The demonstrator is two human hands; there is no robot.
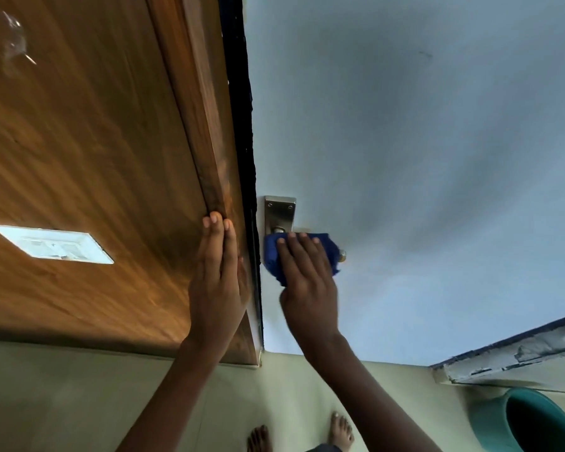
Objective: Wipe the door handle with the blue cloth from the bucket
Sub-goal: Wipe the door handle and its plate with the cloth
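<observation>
A metal door handle with its silver backplate [279, 212] is mounted on the pale blue door [405, 158]. The blue cloth [271, 256] is wrapped over the lever, whose metal tip [342, 255] pokes out on the right. My right hand [307, 285] presses the cloth onto the lever, fingers spread across it. My left hand [217, 282] lies flat, fingers together, against the wooden door frame [222, 177] just left of the handle. A teal bucket [529, 422] stands on the floor at the bottom right.
A brown wooden panel [79, 158] with a white switch plate [53, 244] fills the left side. A dark gap runs between frame and door. My bare feet [340, 430] stand on the pale floor. A worn ledge [519, 357] sits above the bucket.
</observation>
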